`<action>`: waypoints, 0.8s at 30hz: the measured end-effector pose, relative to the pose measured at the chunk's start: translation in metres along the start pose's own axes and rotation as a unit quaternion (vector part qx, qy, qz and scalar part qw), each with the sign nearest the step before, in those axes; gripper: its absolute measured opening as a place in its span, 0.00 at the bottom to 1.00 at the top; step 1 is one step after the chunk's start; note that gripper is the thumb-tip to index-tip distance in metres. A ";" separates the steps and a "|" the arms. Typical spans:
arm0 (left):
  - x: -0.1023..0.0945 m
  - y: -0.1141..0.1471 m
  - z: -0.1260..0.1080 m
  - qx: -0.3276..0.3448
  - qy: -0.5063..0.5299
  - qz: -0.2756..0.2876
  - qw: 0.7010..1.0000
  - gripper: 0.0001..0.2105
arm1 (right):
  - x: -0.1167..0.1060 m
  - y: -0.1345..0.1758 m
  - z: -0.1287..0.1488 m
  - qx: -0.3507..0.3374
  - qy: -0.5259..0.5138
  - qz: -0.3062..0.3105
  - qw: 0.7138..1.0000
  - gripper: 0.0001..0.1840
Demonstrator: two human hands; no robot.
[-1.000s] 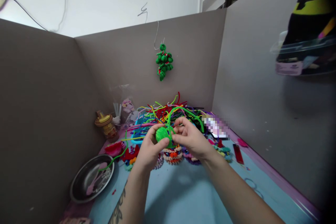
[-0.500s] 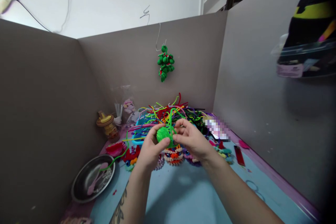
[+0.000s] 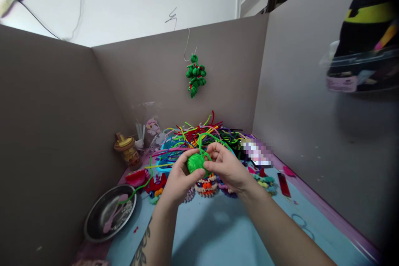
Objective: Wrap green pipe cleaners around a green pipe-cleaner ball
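A bright green ball [image 3: 195, 163], which looks wound from pipe cleaner, is held between my hands above the table. My left hand [image 3: 181, 178] is closed round its left side, thumb across the front. My right hand [image 3: 227, 168] pinches a green pipe cleaner [image 3: 200, 143] at the ball's right side; the strand loops up above the fingers. The exact spot of the pinch is partly hidden. Just beyond and below the hands sit small pipe cleaner figures, one orange and cream [image 3: 206, 186].
Behind lies a blue tray [image 3: 162, 169] heaped with coloured pipe cleaners [image 3: 199, 133]. A metal bowl [image 3: 90, 220] with pink tweezer-like tools stands left, near a brown-and-yellow cup [image 3: 127, 149]. A green ornament [image 3: 195, 77] hangs on the back partition. A phone [image 3: 257, 152] lies right.
The green loop above my hands has dropped lower and bent toward the right. The ball has turned or shifted slightly, with both hands still on it.
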State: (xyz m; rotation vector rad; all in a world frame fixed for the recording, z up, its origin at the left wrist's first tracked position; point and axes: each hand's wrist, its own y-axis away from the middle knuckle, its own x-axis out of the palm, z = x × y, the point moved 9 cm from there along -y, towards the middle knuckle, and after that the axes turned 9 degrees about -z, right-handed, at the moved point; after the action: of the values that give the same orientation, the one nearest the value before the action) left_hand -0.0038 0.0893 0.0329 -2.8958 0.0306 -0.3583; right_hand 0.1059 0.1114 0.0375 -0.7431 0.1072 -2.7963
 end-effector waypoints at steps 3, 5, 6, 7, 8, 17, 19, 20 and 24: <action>0.001 0.000 0.000 0.000 -0.021 0.009 1.000 0.25 | -0.004 -0.002 0.000 -0.002 -0.008 -0.022 1.000 0.23; 0.002 0.000 0.002 0.000 -0.040 0.019 0.999 0.25 | -0.007 -0.003 0.000 -0.002 -0.010 -0.038 0.999 0.22; 0.003 0.001 0.003 -0.002 -0.048 0.027 0.998 0.25 | -0.009 -0.004 0.000 -0.001 -0.012 -0.045 0.999 0.23; 0.005 0.001 0.003 -0.004 -0.052 0.036 0.998 0.26 | -0.010 -0.004 -0.001 0.002 -0.013 -0.050 0.999 0.23; 0.006 0.002 0.004 -0.007 -0.054 0.046 0.997 0.26 | -0.010 -0.005 -0.002 0.007 -0.011 -0.053 0.999 0.23; 0.002 0.001 0.000 -0.006 -0.088 0.076 0.993 0.32 | -0.003 -0.004 0.009 -0.057 0.211 0.035 0.975 0.18; -0.001 0.001 -0.001 -0.007 -0.088 0.071 0.994 0.32 | -0.001 -0.003 0.012 -0.082 0.256 0.053 0.962 0.19; -0.002 0.000 -0.001 -0.009 -0.085 0.066 0.994 0.32 | -0.001 -0.003 0.012 -0.085 0.265 0.053 0.959 0.19; -0.018 -0.008 -0.003 -0.012 -0.050 -0.012 0.999 0.27 | -0.015 -0.010 0.013 -0.116 0.223 -0.039 0.967 0.18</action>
State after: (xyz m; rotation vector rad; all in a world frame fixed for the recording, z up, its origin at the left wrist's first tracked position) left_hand -0.0223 0.0975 0.0327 -2.9355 -0.0166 -0.2197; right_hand 0.1226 0.1245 0.0425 -0.1474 0.5023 -3.0098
